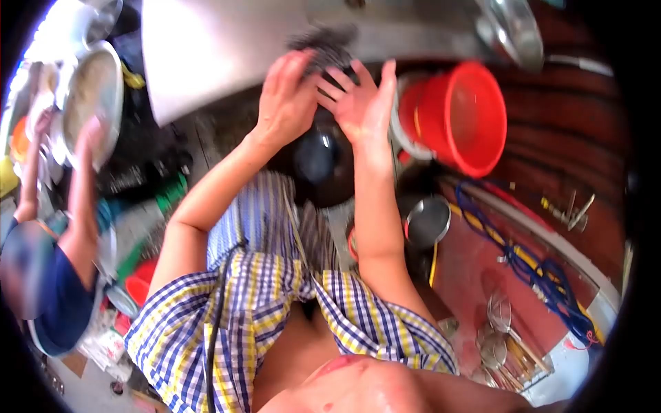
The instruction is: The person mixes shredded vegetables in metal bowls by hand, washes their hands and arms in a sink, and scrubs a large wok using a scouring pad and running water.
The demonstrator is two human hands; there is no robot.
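A dark, tangled wad like a steel-wool scourer [329,47], smeared by motion, is at the fingertips of my left hand [286,100]. Those fingers are bent around its near side, so the grip is partly hidden. Close beside it, my right hand [361,103] is open, palm showing and fingers spread, with its fingertips just below the wad. Both hands are at the near edge of a shiny metal worktop [206,62]. Below them is a dark round vessel [317,155] with a glossy surface.
A red bucket [475,117] stands right of my right hand. A metal pan [428,221], coiled blue hose [509,248] and several wire strainers [497,330] lie lower right. At left, another person [62,275] holds a large metal basin [89,103]. A metal bowl [513,31] is upper right.
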